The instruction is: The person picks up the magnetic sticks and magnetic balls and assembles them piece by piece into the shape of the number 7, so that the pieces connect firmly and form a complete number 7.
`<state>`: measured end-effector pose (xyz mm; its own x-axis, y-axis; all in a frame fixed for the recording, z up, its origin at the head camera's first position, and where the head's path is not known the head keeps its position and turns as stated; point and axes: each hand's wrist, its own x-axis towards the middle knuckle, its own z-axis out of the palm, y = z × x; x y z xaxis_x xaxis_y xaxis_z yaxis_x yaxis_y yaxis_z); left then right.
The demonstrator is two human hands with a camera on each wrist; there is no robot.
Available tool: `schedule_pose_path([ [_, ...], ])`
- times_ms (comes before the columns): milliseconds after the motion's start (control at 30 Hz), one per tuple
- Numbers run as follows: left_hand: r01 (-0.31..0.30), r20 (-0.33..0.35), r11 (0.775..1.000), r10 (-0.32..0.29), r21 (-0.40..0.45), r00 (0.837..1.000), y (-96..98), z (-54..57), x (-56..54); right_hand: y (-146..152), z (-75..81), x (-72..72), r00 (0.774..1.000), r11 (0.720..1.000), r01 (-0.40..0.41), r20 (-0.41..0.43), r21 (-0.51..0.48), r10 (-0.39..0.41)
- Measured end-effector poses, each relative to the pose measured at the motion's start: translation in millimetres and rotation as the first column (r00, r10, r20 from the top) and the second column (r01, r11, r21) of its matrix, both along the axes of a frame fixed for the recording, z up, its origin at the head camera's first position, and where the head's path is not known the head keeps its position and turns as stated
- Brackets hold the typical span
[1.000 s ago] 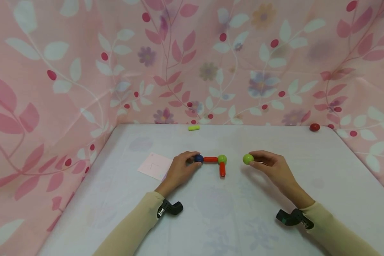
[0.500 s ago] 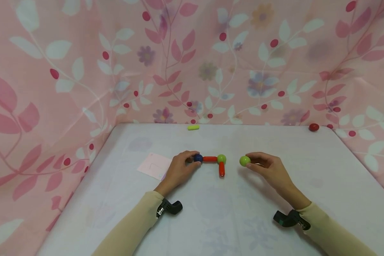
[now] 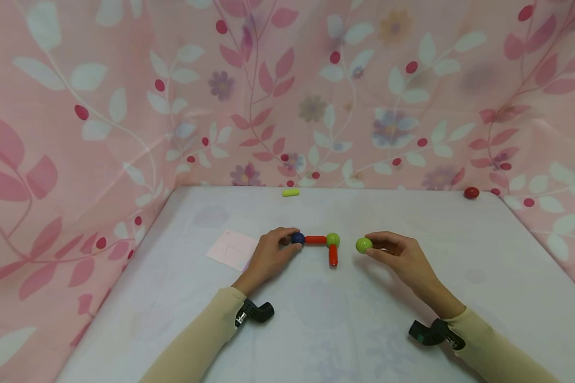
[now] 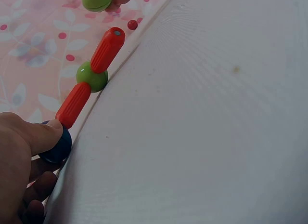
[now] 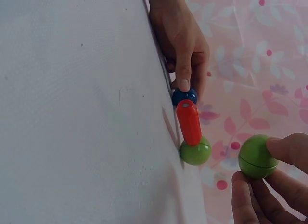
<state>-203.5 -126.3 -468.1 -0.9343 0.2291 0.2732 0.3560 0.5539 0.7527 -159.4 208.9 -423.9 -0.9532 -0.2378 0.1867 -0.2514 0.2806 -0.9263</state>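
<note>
My left hand pinches a dark blue ball at the left end of a joined chain. From that ball a red stick runs right to a green ball. A second red stick points from the green ball toward me, its free end showing a small grey metallic spot in the left wrist view. Right of the chain, my right hand holds a loose green ball between thumb and fingertips, with a gap between it and the chain. A seam line rings this ball in the right wrist view.
Left of my left hand lies a pink card with a faint line drawing, partly behind the hand. A yellow-green stick lies at the back edge of the white table, and a dark red ball at the back right corner. Floral pink cloth hangs behind.
My right hand has moved a little left and toward me with the loose green ball, nearer the chain. My left hand and the chain have stayed in place.
</note>
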Motion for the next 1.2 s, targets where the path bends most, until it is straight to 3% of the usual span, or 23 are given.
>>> schedule_pose_path([
  [233,-0.005,-0.002,1.000,0.005,-0.001,1.000,-0.5,-1.4,-0.1,-9.1,-2.0,3.8,1.000,1.000,-0.027,-0.009,0.001,0.027],
  [700,-0.004,0.001,1.000,0.004,0.000,1.000,0.1,-1.7,-0.7,-24.7,-15.2,11.2,0.992,0.992,-0.117,0.052,-0.036,0.119],
  [1200,-0.004,0.007,1.000,0.004,-0.002,1.000,-0.6,-1.2,1.0,-34.3,-18.5,16.2,0.989,0.990,-0.138,0.049,-0.020,0.139],
])
